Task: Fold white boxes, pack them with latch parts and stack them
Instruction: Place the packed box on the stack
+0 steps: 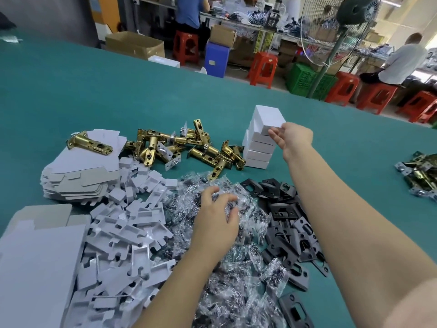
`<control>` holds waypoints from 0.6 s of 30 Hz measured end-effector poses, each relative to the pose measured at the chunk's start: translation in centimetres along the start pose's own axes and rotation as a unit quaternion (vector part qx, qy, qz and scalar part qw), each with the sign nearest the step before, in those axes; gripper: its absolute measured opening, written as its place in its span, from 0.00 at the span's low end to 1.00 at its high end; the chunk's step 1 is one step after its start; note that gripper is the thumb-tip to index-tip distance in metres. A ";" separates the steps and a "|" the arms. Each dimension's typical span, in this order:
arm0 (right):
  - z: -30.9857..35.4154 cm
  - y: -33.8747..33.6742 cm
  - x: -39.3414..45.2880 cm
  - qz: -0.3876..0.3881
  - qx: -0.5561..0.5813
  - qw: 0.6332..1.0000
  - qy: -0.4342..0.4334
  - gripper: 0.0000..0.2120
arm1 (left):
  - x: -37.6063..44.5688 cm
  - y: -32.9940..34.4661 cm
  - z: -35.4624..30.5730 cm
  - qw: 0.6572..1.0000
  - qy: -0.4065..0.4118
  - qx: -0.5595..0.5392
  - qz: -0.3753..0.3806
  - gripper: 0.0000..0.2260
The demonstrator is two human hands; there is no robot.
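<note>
Much lies buried, cropped or out of reach of the eye

The left hand (216, 217) covers some clear bags (238, 278); their contents are too small to tell. The flat white blanks (35, 268) run off the frame's left edge, and the right-edge latch heap (421, 176) is cropped.

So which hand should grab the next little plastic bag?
The left hand. Its curled fingers already rest on the pile of plastic bags, while the right hand is far off, touching the top box of the white stack.
</note>
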State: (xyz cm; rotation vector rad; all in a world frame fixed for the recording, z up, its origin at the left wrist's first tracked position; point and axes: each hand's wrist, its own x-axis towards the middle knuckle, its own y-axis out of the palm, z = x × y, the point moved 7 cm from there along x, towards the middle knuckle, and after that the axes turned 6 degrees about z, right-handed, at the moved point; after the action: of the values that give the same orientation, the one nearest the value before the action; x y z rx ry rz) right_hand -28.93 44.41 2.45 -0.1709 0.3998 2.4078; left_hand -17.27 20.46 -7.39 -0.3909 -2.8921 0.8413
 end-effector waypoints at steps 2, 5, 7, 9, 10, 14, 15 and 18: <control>-0.2 0.2 -0.3 0.003 0.006 1.000 0.002 0.16 | 0.0 0.1 0.1 1.000 0.002 0.006 0.001 0.09; -0.5 0.7 -0.8 0.008 0.013 1.000 0.006 0.20 | 0.0 0.3 0.1 1.000 0.004 0.018 0.004 0.10; -0.7 1.2 -1.2 0.022 0.035 0.999 0.005 0.21 | 0.0 0.3 0.1 1.000 0.004 0.021 0.005 0.10; -0.7 1.8 -1.5 0.053 0.038 0.998 -0.010 0.20 | 0.1 0.3 0.1 1.000 0.007 0.019 0.004 0.09; -0.8 2.0 -1.5 0.061 0.037 0.997 -0.012 0.19 | 0.1 0.4 0.0 1.000 0.008 0.020 0.004 0.09; -1.2 2.4 -1.7 0.033 0.008 0.999 0.010 0.26 | 0.1 0.4 0.1 1.000 0.011 0.022 0.003 0.09; -1.1 2.2 -2.2 0.027 -0.024 0.999 0.003 0.29 | 0.2 0.4 0.1 1.000 0.011 0.020 0.003 0.09; -0.1 1.6 -4.7 0.036 -0.114 0.989 -0.084 0.30 | 0.2 0.4 0.2 1.000 0.012 0.019 0.003 0.09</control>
State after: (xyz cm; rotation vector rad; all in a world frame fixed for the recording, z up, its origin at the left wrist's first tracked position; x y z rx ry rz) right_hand -26.36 40.33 3.78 -0.0549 0.0538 2.5118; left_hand -17.39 20.78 -7.75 -0.4044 -2.8494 0.8855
